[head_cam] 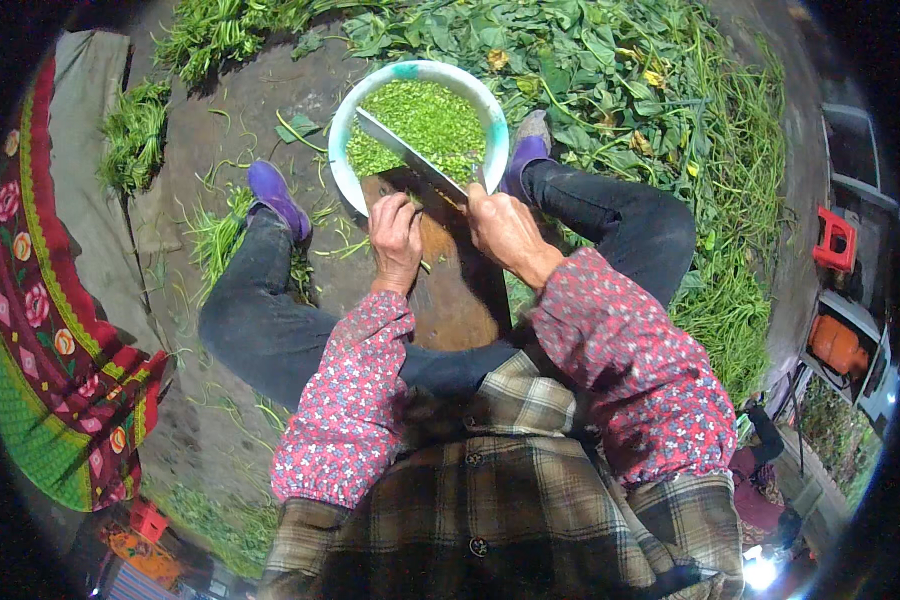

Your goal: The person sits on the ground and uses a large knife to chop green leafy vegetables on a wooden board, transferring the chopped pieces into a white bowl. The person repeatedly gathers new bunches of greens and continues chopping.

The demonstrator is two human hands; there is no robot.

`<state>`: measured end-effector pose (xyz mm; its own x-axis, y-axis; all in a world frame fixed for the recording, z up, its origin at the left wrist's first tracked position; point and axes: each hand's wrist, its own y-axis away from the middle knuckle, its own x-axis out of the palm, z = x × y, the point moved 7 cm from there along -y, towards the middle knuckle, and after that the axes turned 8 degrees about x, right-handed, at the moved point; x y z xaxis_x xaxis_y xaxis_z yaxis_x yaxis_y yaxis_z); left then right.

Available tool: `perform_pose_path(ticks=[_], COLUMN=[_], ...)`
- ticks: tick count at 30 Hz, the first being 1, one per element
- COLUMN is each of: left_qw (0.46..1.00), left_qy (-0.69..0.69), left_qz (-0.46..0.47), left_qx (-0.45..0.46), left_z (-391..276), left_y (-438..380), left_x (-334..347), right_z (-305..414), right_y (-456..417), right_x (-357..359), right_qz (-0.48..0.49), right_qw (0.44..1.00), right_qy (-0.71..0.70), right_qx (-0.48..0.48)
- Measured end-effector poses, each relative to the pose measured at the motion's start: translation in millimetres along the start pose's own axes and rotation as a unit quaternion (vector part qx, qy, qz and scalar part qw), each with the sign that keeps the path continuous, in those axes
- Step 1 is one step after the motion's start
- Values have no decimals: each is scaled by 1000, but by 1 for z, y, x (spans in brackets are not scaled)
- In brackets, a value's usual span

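My right hand (501,225) is closed around the handle of a large knife (409,154), whose blade slants up and left over a round basin. The white and green basin (497,127) holds finely chopped green stems (420,112). A wooden board (454,300) runs from between my legs to the basin's near rim. At the board's left edge, my left hand (395,232) pinches a few green stems, mostly hidden by the fingers; a short bit shows by the wrist.
Leafy green stalks (607,90) heap at the right and top. Bundled stems (136,139) lie on the left near a flowered cloth (52,300). A red plastic stool (835,240) stands far right. Another person (761,480) is at the lower right.
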<state>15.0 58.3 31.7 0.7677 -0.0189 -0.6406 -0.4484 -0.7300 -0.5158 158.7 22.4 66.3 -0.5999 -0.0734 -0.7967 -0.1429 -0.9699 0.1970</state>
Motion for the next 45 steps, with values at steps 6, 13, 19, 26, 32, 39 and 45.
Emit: perform_pose_path(ticks=[6, 13, 19, 26, 32, 39, 45], left_qw=[1000, 1000, 1000, 1000, 1000, 1000, 1000], left_qy=[-14, -15, 11, -12, -9, 6, 1], left_qz=[-15, -5, 16, 14, 2, 8, -14], left_qx=[-4, 9, 3, 15, 26, 11, 3], left_z=[10, 3, 2, 6, 2, -3, 1], left_y=[13, 5, 4, 10, 7, -10, -21], left_x=[2, -1, 2, -1, -1, 1, 13], right_z=[29, 24, 7, 20, 26, -8, -16], right_y=[36, 16, -7, 36, 26, 4, 0], right_x=[-29, 14, 3, -20, 11, -1, -18], right_qz=[119, 74, -16, 116, 63, 5, -5], right_qw=[981, 989, 1000, 987, 991, 1000, 1000], right_qy=[146, 124, -23, 111, 108, -26, -18], right_qx=[-52, -18, -1, -27, -42, -3, 12])
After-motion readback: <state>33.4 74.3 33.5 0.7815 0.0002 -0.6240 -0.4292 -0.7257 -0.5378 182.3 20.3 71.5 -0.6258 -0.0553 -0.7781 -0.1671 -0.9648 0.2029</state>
